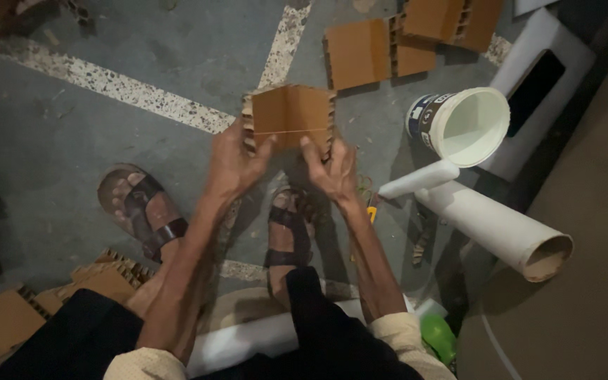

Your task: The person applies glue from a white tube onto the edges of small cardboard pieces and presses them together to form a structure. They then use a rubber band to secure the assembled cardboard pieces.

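Above the sandalled feet, mid-frame: both hands raised, sharing one piece of corrugated cardboard.

Held thing: folded cardboard piece [291, 116], tan, creased down the middle into two panels, fluted edges showing on its left and right sides; a thin pale line crosses its face, kind cannot be told.

Position of thing: at 12 o'clock from both hands, off the floor, just beyond the fingertips.

Long axis: runs 9 to 3 o'clock, across the line of the forearms.

Left hand [232, 163]: closed on the left fluted edge, thumb on the near face, fingers wrapped behind.

Right hand [331, 171]: closed on the lower right part, thumb pressed up on the near face, fingers behind.

Nearer hand: neither; both touch the piece, one per end, roughly even.

Floor [58, 134]: grey concrete with pale speckled bands.

At 1 o'clock from the piece: flat cardboard pieces [388, 46] lying on the floor, well apart from the hands.

At 3 o'clock: white plastic bucket [462, 125] tipped on its side, mouth toward the camera, appears empty.

At 4 o'clock: white tube [490, 225] lying on the floor, open end pointing to 4 o'clock.

At 7 o'clock: more cardboard stacks [100, 278] by the left sandal [146, 211].

At 5 o'clock, low: small green object [439, 336], kind cannot be told.
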Tool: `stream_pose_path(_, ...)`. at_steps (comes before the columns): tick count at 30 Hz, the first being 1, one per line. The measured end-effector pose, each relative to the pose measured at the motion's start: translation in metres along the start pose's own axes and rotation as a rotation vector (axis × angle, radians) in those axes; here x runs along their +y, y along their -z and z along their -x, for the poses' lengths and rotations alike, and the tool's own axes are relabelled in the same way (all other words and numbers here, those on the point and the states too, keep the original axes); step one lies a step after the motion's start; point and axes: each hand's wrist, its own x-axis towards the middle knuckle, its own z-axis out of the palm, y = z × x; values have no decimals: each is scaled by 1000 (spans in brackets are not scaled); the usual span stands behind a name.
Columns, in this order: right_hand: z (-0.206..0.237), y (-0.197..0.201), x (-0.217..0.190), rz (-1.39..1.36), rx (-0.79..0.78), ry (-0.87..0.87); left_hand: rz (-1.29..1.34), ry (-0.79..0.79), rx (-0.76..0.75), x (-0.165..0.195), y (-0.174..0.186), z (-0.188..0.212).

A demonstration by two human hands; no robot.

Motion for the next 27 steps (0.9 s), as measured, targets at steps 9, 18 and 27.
stream_pose_path(9, -71, 113, -22, 500, -702, -328, -211, 432, -432, 1, 35, -15)
stream_pose_path(18, -100, 227, -70, -665, 43, 442, -421, -316, -17, 61, -66, -106)
stream_pose_path(27, -53, 88, 5, 7, 127, -44, -921, -327, -78, 105, -104, -144)
